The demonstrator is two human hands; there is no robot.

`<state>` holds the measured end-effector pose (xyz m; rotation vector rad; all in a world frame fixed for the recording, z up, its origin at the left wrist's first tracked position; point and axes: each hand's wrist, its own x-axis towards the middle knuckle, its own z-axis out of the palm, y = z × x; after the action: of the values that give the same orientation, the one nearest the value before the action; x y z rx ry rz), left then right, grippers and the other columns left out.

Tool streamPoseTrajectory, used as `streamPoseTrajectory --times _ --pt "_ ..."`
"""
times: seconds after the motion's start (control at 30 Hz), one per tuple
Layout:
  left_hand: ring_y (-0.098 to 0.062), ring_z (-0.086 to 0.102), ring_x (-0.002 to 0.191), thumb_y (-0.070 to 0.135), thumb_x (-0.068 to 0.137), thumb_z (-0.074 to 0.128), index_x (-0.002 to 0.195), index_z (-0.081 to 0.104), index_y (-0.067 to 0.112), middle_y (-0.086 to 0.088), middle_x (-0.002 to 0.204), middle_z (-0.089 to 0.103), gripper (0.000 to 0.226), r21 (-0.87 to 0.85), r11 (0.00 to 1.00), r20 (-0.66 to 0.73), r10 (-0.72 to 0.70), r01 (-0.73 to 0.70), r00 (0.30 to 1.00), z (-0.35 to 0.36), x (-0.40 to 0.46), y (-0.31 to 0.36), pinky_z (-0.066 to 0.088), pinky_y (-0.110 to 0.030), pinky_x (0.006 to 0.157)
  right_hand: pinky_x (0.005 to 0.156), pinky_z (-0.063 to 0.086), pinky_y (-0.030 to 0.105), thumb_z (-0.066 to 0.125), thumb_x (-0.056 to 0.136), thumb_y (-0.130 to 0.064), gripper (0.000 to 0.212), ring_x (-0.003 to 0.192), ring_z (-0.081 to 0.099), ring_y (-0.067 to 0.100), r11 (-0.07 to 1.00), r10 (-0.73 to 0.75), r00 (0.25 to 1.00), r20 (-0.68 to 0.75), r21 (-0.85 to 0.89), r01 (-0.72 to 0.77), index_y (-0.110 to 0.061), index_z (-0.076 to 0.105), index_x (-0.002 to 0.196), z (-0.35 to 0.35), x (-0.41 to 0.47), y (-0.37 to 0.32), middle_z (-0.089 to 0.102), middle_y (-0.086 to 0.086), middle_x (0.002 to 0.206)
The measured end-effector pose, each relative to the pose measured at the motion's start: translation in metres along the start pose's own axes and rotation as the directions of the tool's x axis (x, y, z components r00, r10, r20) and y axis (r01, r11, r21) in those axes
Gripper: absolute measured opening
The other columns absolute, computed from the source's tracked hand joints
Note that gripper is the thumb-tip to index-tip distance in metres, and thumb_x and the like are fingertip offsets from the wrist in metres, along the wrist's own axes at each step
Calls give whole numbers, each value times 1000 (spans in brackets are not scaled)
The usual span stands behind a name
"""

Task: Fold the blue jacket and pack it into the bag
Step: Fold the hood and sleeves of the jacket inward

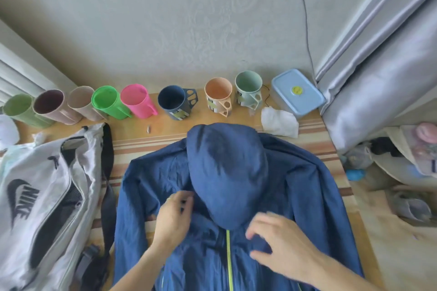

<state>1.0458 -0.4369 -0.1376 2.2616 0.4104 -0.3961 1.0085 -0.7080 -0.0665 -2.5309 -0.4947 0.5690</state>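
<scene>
The blue jacket lies flat on the table, front up, with a yellow-green zipper down its middle. Its hood is folded down over the chest. My left hand rests on the jacket just left of the hood, fingers curled at the fabric near the collar. My right hand hovers over the chest to the right of the zipper, fingers spread and blurred. Whether either hand pinches cloth is unclear. The grey-white bag with a dark logo lies open at the left, beside the jacket's left sleeve.
Several cups in a row line the table's back edge, among them a pink cup and a dark blue cup. A light blue lidded box and a white cloth sit back right. A curtain hangs at right.
</scene>
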Motion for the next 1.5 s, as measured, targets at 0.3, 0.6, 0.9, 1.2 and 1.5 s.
streamPoseTrajectory --times 0.3,0.6,0.9,1.2,1.5 --pt "-24 78 94 31 85 81 108 74 15 -4 103 81 29 -598 700 224 -321 390 920 9 30 60 62 -44 89 90 55 36 83 76 -43 68 103 66 13 308 697 714 60 875 -374 -33 46 133 -11 72 45 69 -3 111" --pt "-32 19 155 37 101 56 154 40 27 -9 168 27 57 385 862 -252 442 -330 861 41 15 62 23 -46 123 112 40 48 50 99 -40 53 144 35 35 957 238 813 -531 -15 -290 -24 41 149 13 76 32 39 13 157" --pt "-33 8 158 57 102 17 161 9 42 -6 173 2 62 714 534 240 423 -454 874 71 68 4 19 -51 125 127 13 47 29 102 -57 64 157 4 26 980 157 957 -242 -81 -182 -31 18 160 69 96 76 9 8 170" --pt "-29 2 159 43 106 36 162 18 34 -8 173 3 60 483 558 244 654 -674 716 134 -41 105 11 -46 127 98 48 50 77 84 -34 75 120 54 42 642 749 496 -440 295 -708 -2 44 143 38 -85 134 57 23 131" --pt "-27 4 159 54 96 39 164 7 25 -4 172 -1 80 580 505 440 466 -639 768 184 -54 69 11 -46 126 73 46 38 64 95 -22 11 81 63 30 513 834 520 -183 602 -612 -14 60 87 -36 -142 234 66 5 81"
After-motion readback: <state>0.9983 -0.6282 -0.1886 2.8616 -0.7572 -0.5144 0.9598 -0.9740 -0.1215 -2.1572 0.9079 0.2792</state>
